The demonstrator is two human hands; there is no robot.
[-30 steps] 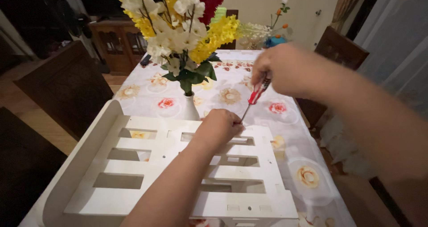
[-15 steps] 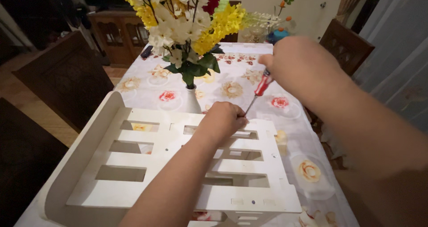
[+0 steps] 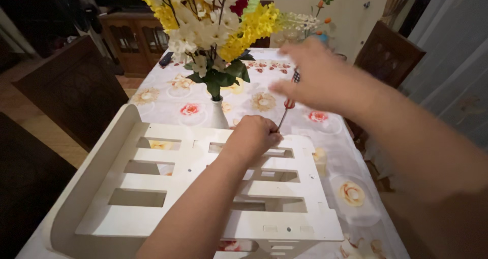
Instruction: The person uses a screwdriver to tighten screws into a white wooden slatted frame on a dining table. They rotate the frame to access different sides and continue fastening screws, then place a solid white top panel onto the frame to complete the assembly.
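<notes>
A white slatted furniture panel [image 3: 168, 188] with raised side boards lies flat on the table. My left hand [image 3: 254, 137] rests on its far rail, fingers pinched closed around the tip of a screwdriver [image 3: 287, 105]. The tool has a red and black handle and a thin metal shaft, and it leans up to the right. My right hand [image 3: 315, 78] is above it at the handle, blurred by motion, with fingers loosely spread around the grip. Whatever lies under the left fingertips is hidden.
A white vase [image 3: 218, 114] of yellow, white and red flowers [image 3: 213, 20] stands just beyond the panel on the floral tablecloth [image 3: 168, 99]. Dark wooden chairs [image 3: 71, 94] flank the table, another chair [image 3: 386, 53] at the far right. A wooden cabinet [image 3: 129, 38] stands behind.
My right hand has shifted on the screwdriver handle and its fingers have spread, now blurred. My left hand stays at the tip on the panel. The view has drifted slightly.
</notes>
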